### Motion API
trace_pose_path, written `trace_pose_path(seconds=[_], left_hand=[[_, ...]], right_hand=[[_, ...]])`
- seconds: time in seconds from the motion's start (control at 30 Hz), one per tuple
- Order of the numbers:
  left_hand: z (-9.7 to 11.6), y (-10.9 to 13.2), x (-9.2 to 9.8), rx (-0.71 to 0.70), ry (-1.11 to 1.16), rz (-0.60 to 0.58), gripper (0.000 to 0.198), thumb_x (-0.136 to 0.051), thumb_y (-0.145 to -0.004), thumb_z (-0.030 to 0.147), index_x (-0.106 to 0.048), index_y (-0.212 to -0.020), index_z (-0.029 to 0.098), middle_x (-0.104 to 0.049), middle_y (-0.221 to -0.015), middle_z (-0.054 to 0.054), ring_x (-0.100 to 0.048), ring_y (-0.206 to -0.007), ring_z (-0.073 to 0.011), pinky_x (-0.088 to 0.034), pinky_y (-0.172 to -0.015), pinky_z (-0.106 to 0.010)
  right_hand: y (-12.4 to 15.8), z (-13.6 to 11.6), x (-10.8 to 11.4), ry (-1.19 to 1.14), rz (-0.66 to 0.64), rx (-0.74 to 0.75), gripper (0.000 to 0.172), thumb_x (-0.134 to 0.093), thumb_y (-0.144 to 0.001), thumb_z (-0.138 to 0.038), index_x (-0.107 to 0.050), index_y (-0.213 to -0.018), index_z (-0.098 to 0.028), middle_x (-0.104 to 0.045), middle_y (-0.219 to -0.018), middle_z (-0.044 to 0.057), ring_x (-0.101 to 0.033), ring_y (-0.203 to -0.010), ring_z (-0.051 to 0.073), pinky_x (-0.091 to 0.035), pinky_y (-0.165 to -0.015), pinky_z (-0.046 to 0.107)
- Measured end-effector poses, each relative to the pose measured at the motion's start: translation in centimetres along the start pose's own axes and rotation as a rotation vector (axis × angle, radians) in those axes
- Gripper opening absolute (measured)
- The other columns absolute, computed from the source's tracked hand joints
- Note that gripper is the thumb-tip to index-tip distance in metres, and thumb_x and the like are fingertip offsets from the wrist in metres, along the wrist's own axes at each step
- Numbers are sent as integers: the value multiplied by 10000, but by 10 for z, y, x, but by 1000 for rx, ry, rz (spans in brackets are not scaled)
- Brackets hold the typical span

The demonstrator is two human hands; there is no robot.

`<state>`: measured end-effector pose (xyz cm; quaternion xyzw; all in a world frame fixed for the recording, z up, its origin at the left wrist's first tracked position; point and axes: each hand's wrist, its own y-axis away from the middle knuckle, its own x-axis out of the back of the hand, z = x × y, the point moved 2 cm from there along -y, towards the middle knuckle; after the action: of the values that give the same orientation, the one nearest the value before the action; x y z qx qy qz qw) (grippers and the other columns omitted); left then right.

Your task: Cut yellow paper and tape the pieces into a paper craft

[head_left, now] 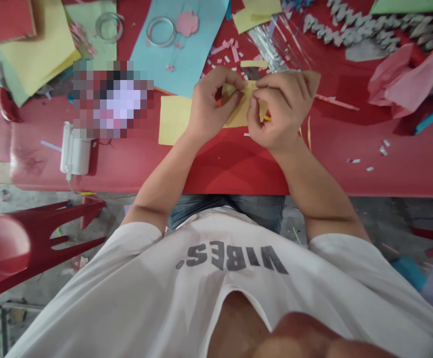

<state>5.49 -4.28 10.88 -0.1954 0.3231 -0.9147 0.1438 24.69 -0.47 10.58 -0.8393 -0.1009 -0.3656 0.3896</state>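
Observation:
Above the red table my left hand and my right hand face each other, fingers curled into pinches. Between them both hold a piece of yellow paper by its upper edge. Its outline is partly hidden by the fingers. A yellow paper sheet lies by my left wrist. Just beyond my fingertips are a pale yellow strip and small pink and white paper scraps. Some yellow paper also shows behind the back of my right hand.
A light-blue sheet bears a tape roll and a pink paper flower. To the left are a white device with a cable and scissors. Pink crepe paper and silver garland lie right. A red chair stands below left.

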Motion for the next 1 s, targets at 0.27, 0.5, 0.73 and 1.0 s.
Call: trace_pose_path(seconds=[0.27,0.5,0.73,1.0], left_hand=[[-8,0,-9,-39,77,21,448,-647,-961,799,-709,-960,355,-722,-884,-3,-519,-673,-178,-431,-581,-399],[-1,0,-6,1,115,4,214,-707,-952,579,-739,-977,369,-713,-912,-44,-583,-711,-242,-461,-627,-438],[2,0,-7,3,115,8,269,-719,-945,629,-727,-943,360,-686,-870,-48,-544,-673,-231,-453,-610,-442],[1,0,-6,-30,89,8,353,-624,-1007,699,-705,-984,356,-696,-904,-29,-541,-697,-210,-447,-613,-432]], right_hand=[[-5,-17,7,11,28,-74,170,-579,-1030,-392,-722,-1113,-351,-690,-1307,101,-619,-1303,402,-376,-1185,689],[-9,-25,12,41,44,-64,154,-607,-1009,-406,-741,-1060,-354,-718,-1181,98,-656,-1225,410,-415,-1147,703],[-4,-22,9,-36,40,-98,163,-579,-1020,-377,-734,-1056,-338,-701,-1200,106,-650,-1250,412,-405,-1143,710],[-6,-23,9,-32,27,-80,138,-615,-1004,-411,-723,-987,-327,-697,-1206,105,-646,-1242,408,-401,-1144,709]])
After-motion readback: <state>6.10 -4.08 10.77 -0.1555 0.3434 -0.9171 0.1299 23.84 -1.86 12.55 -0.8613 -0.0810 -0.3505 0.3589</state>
